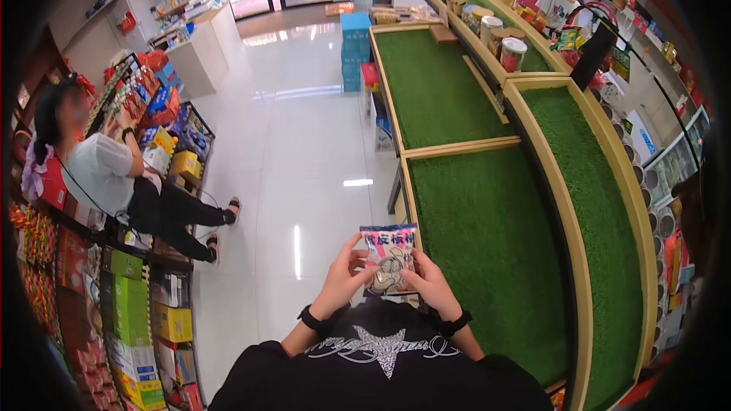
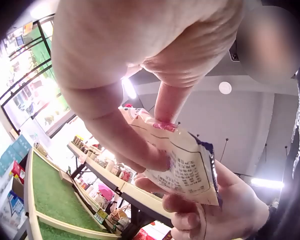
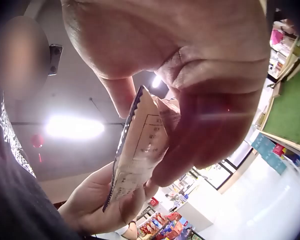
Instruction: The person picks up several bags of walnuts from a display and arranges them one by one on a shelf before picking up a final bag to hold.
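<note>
A small walnut packet (image 1: 390, 255), cream and pink with a dark blue top edge, is held upright in front of the person's chest. The left hand (image 1: 340, 275) grips its left side, thumb on the front and fingers behind. On the opposite side, the right hand (image 1: 434, 285) pinches the edge the same way. Printed text covers the packet's back (image 2: 182, 172) in the left wrist view, where the left fingers press against it. The right wrist view catches the packet (image 3: 140, 145) nearly edge-on, between the right hand (image 3: 190, 65) above and the left hand (image 3: 107, 200) below.
Wood-framed display bins (image 1: 487, 221) lined with green turf stand to the right, with jars (image 1: 512, 53) on the upper tier. Blue boxes (image 1: 355, 49) are stacked beside the far bin. At left, another person (image 1: 106, 167) stands by shelves of packaged goods (image 1: 171, 312). White tile floor (image 1: 297, 152) lies between.
</note>
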`<state>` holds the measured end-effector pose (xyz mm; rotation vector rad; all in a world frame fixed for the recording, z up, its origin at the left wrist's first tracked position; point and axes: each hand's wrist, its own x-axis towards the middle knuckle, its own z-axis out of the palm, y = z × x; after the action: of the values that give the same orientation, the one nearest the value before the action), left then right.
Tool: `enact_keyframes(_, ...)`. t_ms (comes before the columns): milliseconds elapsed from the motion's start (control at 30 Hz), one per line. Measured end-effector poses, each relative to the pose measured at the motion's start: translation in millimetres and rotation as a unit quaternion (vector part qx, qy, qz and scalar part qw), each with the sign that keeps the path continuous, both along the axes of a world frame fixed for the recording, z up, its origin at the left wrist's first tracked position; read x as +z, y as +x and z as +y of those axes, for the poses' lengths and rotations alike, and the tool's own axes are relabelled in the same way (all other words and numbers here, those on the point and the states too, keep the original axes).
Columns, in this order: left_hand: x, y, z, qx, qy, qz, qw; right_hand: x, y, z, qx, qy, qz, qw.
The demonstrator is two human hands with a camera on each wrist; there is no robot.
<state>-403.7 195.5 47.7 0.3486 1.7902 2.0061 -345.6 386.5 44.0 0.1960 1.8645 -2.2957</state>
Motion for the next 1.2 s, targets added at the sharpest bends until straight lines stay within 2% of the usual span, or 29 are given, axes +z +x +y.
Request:
enact_keyframes(200,-8,-53,12,-0.010,0.032,-0.040,0.999,-5,-39,7,-0.007,-0.027,-0.055,0.998)
enact_keyframes(367,-13,-117,12,-0.051,0.029,-0.040,0.997,-6,-92,-3,-0.107,-0.041,-0.017,0.993)
enact_keyframes(433,-16,-150,4,-0.164,-0.058,0.020,0.985,-3,-118,-9,-0.122,-0.035,-0.006,0.992)
enact_keyframes(500,-7,-178,-7,-0.173,-0.064,0.016,0.983,7,-148,-17,-0.123,-0.032,0.010,0.992)
enact_keyframes(567,1,-212,-20,-0.184,-0.117,0.095,0.971,7,-177,-26,-0.117,-0.005,0.018,0.993)
enact_keyframes(633,5,-243,-35,-0.178,-0.119,0.115,0.970,4,-210,-41,-0.104,-0.049,0.024,0.993)
enact_keyframes(700,5,-266,-50,-0.150,-0.127,0.120,0.973,1,-241,-51,-0.077,-0.016,0.024,0.997)
enact_keyframes(767,8,-285,-62,-0.139,-0.103,0.071,0.982,3,-267,-61,-0.056,0.029,0.032,0.997)
enact_keyframes(800,6,-296,-67,-0.142,-0.100,0.107,0.979,5,-279,-66,-0.058,0.027,0.030,0.998)
enact_keyframes(833,7,-308,-71,-0.145,-0.096,0.142,0.974,8,-289,-71,-0.048,0.018,-0.001,0.999)
enact_keyframes(867,7,-315,-75,-0.156,-0.106,0.130,0.973,9,-298,-75,-0.040,0.009,-0.034,0.999)
enact_keyframes(1000,4,-348,-79,-0.186,-0.104,0.068,0.975,-2,-329,-79,-0.054,-0.034,-0.050,0.997)
enact_keyframes(1067,-8,-369,-78,-0.182,-0.139,0.127,0.965,-9,-352,-75,-0.049,-0.020,-0.039,0.998)
enact_keyframes(1200,-18,-412,-67,-0.154,-0.142,0.128,0.969,-1,-406,-69,-0.027,0.001,-0.036,0.999)
